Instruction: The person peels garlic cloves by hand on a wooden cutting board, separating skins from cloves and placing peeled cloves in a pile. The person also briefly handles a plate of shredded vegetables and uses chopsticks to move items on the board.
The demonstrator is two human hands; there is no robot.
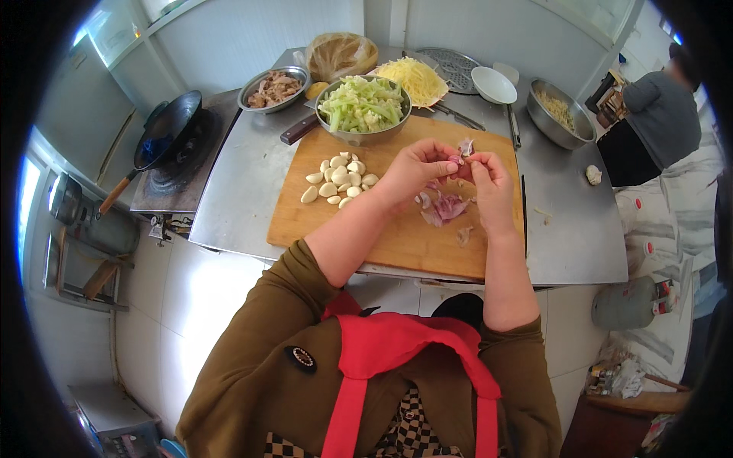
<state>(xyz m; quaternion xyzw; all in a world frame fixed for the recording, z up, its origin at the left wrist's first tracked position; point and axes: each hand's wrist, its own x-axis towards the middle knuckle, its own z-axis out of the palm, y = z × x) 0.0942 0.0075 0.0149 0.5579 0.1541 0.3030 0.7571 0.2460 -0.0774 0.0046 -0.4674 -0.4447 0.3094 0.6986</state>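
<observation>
Over the right part of a wooden cutting board (320,223), my left hand (426,169) and my right hand (489,177) meet at the fingertips. Between them they grip a garlic clove (456,160) with purplish skin; loose papery skin (467,147) stands up from it. Below the hands, purple-white garlic skins (444,209) lie in a loose heap on the board. A pile of peeled garlic cloves (341,177) sits on the board, left of my left forearm. A metal bowl of chopped pale green vegetable (362,109) stands at the board's back edge.
A cleaver handle (299,129), a bowl of meat (275,90), shredded yellow vegetable (412,80), a white bowl (493,85) and another metal bowl (558,114) surround the board. A garlic bulb (594,175) lies at right. A wok (169,131) is on the left stove. Another person (658,114) stands at far right.
</observation>
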